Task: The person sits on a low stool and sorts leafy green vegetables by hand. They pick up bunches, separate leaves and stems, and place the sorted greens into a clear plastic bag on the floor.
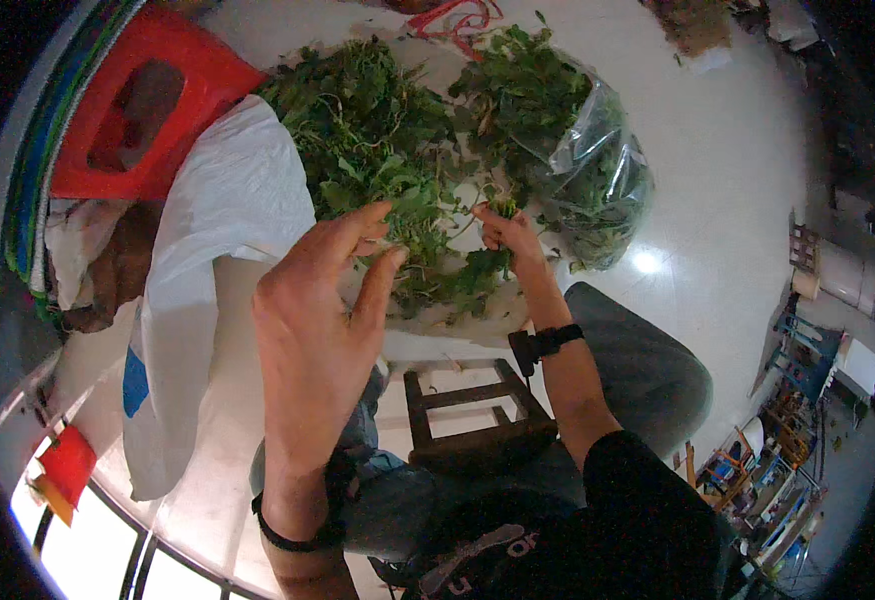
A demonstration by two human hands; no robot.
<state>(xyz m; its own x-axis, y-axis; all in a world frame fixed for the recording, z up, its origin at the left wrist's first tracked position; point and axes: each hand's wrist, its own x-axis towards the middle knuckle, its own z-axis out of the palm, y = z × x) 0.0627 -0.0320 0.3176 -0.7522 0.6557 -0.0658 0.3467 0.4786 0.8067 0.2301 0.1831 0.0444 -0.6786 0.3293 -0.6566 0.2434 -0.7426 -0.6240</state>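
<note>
My right hand (511, 231) is closed around a small bunch of green stems (506, 204), with leaves hanging below the fist. Closer to the camera, my left hand (325, 300) is raised with thumb and fingers apart; I see nothing clearly held in it. Beyond it spreads a large heap of leafy greens (362, 127) on the floor, some with pale stringy stems. A second mound of greens (520, 82) lies farther right, against a clear plastic bag (608, 172) filled with more leaves. Loose leaves (437, 289) lie between my hands and my knees.
A white woven sack (235, 172) drapes down at the left, beside a red plastic stool (152, 97). Between my legs is a dark wooden stool frame (475, 420). Red string (456, 19) lies at the top. Cluttered shelving (775, 480) stands at the lower right.
</note>
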